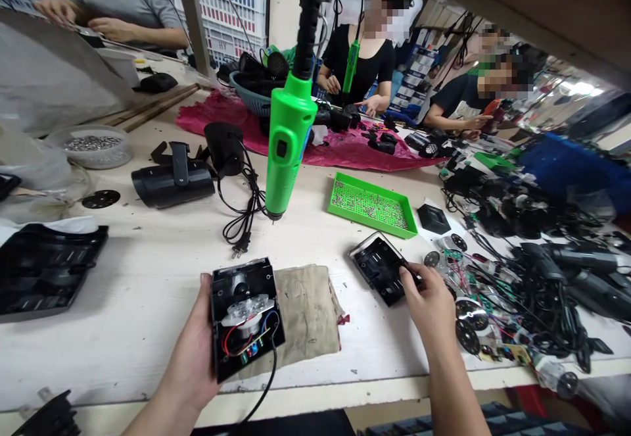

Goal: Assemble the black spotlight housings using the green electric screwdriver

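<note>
My left hand [190, 350] grips an open black plastic housing [245, 317] from below and tilts it up at the table's front edge. Inside the housing sit a round metal-and-clear part, a small circuit board and red, blue and black wires. A black cord runs down from it. My right hand [431, 308] holds the edge of a black plastic cover [377, 268], which rests on the table. A worn beige cloth pad [308, 311] lies between my hands, partly under the housing.
A green electric screwdriver [290, 140] hangs by its cord above the white workbench [148, 278]. A green tray of screws [372, 206] sits ahead. Circuit boards, discs and black cables [513, 298] are heaped at right. Several co-workers [357, 61] sit beyond.
</note>
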`<move>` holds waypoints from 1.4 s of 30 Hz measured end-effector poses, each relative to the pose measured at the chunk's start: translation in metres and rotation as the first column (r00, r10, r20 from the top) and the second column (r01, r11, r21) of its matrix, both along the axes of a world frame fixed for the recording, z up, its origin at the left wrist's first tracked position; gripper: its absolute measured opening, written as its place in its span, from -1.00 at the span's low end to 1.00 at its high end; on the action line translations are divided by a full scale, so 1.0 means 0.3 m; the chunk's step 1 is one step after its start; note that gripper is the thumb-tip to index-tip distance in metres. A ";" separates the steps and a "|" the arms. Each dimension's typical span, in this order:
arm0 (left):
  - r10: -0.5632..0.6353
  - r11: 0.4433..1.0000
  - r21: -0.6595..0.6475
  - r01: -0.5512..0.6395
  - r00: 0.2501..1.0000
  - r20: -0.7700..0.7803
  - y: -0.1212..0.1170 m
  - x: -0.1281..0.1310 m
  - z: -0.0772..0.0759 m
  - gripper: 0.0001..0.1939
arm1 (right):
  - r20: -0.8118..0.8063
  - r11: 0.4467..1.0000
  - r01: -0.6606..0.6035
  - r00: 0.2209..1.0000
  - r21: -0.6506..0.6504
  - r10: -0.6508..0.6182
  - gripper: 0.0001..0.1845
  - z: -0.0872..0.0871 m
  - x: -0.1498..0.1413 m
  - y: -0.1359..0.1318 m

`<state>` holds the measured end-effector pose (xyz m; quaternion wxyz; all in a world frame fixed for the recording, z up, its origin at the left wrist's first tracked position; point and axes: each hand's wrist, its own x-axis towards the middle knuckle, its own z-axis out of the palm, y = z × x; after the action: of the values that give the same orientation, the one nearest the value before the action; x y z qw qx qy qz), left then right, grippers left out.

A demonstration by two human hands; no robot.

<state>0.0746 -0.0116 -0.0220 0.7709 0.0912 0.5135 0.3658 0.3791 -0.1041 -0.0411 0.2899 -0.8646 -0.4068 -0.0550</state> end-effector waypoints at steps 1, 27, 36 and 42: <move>-0.004 1.000 0.006 0.004 1.000 0.001 -0.001 0.000 0.000 -0.42 | -0.001 1.000 0.002 1.000 -0.003 -0.002 -0.60 0.000 0.001 0.000; -0.040 0.998 0.058 0.022 0.943 0.330 -0.008 -0.014 -0.020 -0.24 | -0.049 0.974 0.068 0.996 -0.214 -0.080 -0.49 0.020 0.019 -0.010; -0.016 1.000 0.024 0.009 0.948 0.317 -0.010 -0.007 -0.011 -0.26 | 0.085 0.996 0.037 0.996 -0.081 -0.030 -0.36 0.007 0.015 -0.034; -0.016 0.999 0.037 0.003 0.939 0.344 -0.012 -0.009 -0.022 -0.24 | 0.120 0.992 -0.004 0.993 0.130 -0.012 -0.39 0.047 -0.127 -0.022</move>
<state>0.0719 -0.0152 -0.0286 0.8488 0.0422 0.3635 0.3816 0.3411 -0.1105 -0.0271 0.3203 -0.8398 -0.4173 -0.1342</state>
